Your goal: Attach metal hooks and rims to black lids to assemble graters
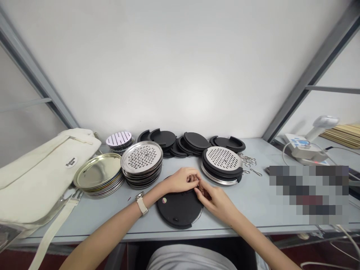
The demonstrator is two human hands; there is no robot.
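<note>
I have my left hand [185,179] and right hand [215,198] together near the middle of the frame, fingers curled and closed in a pinch; whatever sits between the tips is too small to tell. Below them, at lower centre, the black disc [180,210] lies flat near the front edge of the grey-blue tabletop [233,193]. Behind it, stacks line the surface: gold-toned lids [98,170] and perforated metal plates [142,157] at left of centre, black rings and discs [195,140] at centre, and a perforated plate [223,158] on black and silver pieces right of centre, beside loose metal clips [249,161]. A cream bag [47,168] slumps at the left. A pale wall [182,67] rises behind, between grey metal frame posts [303,82]. At right, I see a white device [302,146] with cables, and wooden slats [344,135].
</note>
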